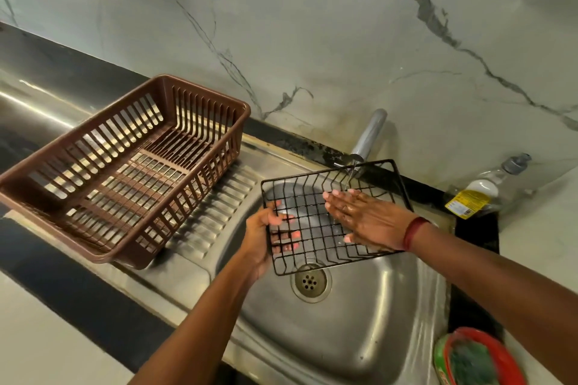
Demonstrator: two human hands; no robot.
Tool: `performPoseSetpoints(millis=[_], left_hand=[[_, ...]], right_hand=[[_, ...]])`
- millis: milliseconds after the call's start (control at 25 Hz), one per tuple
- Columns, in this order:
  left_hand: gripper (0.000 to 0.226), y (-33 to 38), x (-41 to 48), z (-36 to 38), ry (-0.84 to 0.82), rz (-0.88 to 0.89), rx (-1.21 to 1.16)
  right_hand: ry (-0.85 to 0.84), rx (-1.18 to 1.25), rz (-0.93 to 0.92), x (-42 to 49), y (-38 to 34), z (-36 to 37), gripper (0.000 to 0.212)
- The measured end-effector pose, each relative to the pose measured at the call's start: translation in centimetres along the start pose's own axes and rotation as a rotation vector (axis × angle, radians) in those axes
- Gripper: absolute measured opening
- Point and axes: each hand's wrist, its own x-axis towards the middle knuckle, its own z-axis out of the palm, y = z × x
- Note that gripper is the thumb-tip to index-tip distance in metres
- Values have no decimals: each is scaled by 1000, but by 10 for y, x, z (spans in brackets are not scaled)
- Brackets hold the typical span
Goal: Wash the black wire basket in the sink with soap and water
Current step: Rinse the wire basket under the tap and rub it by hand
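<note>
Brown plastic basket [125, 172] on drainboard [219, 216]

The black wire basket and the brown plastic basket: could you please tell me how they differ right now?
The black wire basket is thin metal grid, shallow, held tilted over the sink by the left hand while the right hand lies flat on it under the tap. The brown plastic basket is larger, deeper, slatted, and rests untouched on the draining board. Both are rectangular, open-topped and empty.

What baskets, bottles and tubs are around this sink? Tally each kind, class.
Baskets: 2, the black wire basket and the brown slatted plastic basket
Bottles: 1, the clear plastic bottle with yellow label
Tubs: 1, the round red-rimmed tub
Total: 4
</note>
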Motion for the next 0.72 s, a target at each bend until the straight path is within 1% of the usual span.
performPoseSetpoints(millis=[40,80,120,160,240,320,400,480,560,600,720], left_hand=[[49,6,5,4,-14,-26,48],[43,11,11,7,-29,-50,89],[37,15,15,12,-40,-72,126],[37,17,19,16,-55,-89,156],[46,17,27,26,-116,-100,202],[53,16,32,40,-186,-96,240],[51,15,38,47,-202,-99,254],[47,13,42,46,-219,-107,243],[51,10,48,43,-228,-107,221],[54,10,51,43,-227,-104,220],[57,11,59,50,-245,-80,240]], right_hand=[[-8,-18,-54,-2,2,2,71],[-31,-22,-88,-3,3,3,72],[-31,-26,-105,-1,5,3,75],[-11,-42,-102,1,5,4,78],[48,-36,-50,11,1,0,80],[105,36,30,21,-9,-1,80],[123,85,49,26,-25,1,81],[116,56,-38,22,-28,8,76],[107,16,-111,18,-14,14,71],[98,11,-94,16,-5,15,72],[114,23,66,17,10,13,77]])
